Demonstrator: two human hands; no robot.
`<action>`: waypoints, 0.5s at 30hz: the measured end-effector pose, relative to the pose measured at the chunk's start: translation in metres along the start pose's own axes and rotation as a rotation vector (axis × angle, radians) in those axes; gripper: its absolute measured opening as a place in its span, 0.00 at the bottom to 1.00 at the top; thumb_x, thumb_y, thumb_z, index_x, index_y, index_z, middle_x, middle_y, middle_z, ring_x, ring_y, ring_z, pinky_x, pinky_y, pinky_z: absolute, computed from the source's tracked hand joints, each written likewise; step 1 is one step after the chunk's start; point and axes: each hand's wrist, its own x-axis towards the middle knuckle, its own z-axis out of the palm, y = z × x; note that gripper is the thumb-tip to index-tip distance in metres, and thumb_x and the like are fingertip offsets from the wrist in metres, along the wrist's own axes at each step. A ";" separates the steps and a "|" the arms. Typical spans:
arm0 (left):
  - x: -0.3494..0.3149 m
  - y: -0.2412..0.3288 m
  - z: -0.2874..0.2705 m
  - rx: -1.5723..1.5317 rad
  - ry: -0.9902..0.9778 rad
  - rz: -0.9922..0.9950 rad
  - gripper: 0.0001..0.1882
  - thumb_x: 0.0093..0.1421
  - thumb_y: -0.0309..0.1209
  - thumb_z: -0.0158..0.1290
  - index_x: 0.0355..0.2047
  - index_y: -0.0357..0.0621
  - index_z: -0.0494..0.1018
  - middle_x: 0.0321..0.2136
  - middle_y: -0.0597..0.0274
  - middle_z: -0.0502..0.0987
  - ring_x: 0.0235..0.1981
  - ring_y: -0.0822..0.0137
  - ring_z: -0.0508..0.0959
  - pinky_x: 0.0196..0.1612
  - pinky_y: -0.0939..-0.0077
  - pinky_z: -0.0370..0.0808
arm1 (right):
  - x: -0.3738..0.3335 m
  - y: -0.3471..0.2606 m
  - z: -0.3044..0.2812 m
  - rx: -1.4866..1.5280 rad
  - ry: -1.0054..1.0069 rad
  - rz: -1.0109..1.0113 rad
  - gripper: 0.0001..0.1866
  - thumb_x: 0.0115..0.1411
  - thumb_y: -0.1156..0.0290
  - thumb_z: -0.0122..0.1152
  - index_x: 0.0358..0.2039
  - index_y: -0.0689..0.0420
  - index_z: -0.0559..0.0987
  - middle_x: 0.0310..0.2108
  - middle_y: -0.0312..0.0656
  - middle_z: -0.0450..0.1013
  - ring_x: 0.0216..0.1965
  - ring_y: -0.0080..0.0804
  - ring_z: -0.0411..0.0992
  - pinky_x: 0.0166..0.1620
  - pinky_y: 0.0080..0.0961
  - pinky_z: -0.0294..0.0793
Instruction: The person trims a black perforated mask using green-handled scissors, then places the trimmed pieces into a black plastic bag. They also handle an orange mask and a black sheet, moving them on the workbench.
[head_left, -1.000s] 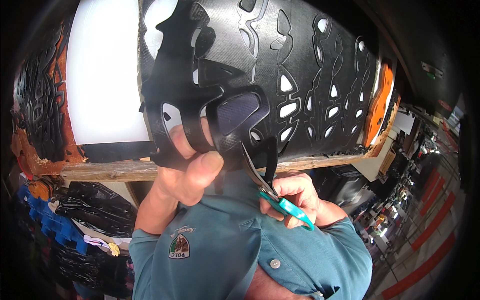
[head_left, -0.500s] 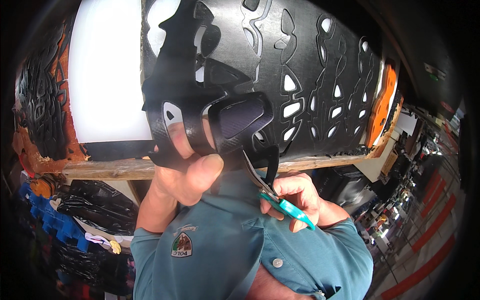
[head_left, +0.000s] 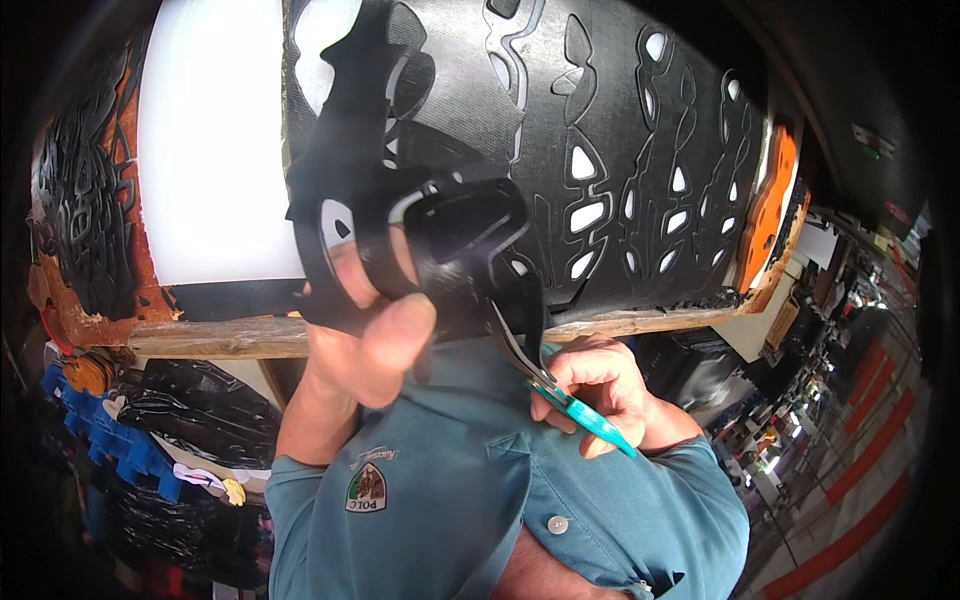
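Note:
My left hand [head_left: 375,345] is closed on a black sheet piece [head_left: 365,215] with cut-out openings, thumb on the near side. Some fingers show through its holes. The piece is held up in front of the table, partly curled. In my right hand [head_left: 605,390] are scissors [head_left: 590,420] with teal handles, my fingers wrapped round them. Their metal blades point up and left, at the lower right part of the piece, where a narrow black strip hangs beside them. Whether the blades are fully together is hard to see.
Behind lies a large black sheet [head_left: 545,235] with rows of cut shapes on a wooden-edged table [head_left: 230,338]. A white sheet [head_left: 220,140] and black scraps [head_left: 80,190] are to the left. An orange template [head_left: 768,210] stands at the right edge. Blue crates [head_left: 110,430] sit lower left.
The black piece has tilted and its right part has shifted left and folded over more. My left hand moved slightly left. The scissors turned a little, their handles now looking closer together.

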 end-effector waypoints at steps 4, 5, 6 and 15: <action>-0.001 -0.004 0.000 0.030 0.031 0.017 0.38 0.56 0.51 0.62 0.54 0.26 0.74 0.35 0.52 0.82 0.23 0.75 0.72 0.26 0.83 0.66 | 0.001 0.000 -0.001 0.081 0.010 0.027 0.18 0.54 0.63 0.70 0.39 0.64 0.84 0.29 0.39 0.81 0.28 0.23 0.78 0.33 0.20 0.76; -0.001 -0.005 0.000 0.013 0.027 0.013 0.38 0.56 0.50 0.62 0.54 0.26 0.74 0.35 0.52 0.82 0.23 0.75 0.72 0.26 0.83 0.66 | 0.001 0.000 -0.001 0.073 0.004 0.022 0.18 0.54 0.62 0.69 0.39 0.64 0.84 0.30 0.39 0.81 0.28 0.22 0.78 0.33 0.20 0.76; -0.002 -0.005 0.000 0.008 0.022 0.016 0.38 0.56 0.50 0.62 0.54 0.26 0.74 0.36 0.52 0.82 0.24 0.75 0.73 0.26 0.83 0.66 | 0.001 0.001 0.000 0.089 0.012 0.020 0.19 0.55 0.61 0.69 0.40 0.64 0.84 0.30 0.39 0.81 0.28 0.22 0.78 0.33 0.20 0.76; 0.001 -0.004 -0.001 -0.080 -0.057 0.028 0.36 0.58 0.44 0.61 0.57 0.25 0.72 0.43 0.47 0.82 0.29 0.72 0.77 0.29 0.83 0.70 | 0.001 0.005 -0.002 0.188 -0.041 -0.002 0.26 0.59 0.52 0.68 0.40 0.66 0.83 0.30 0.40 0.80 0.29 0.23 0.76 0.34 0.21 0.75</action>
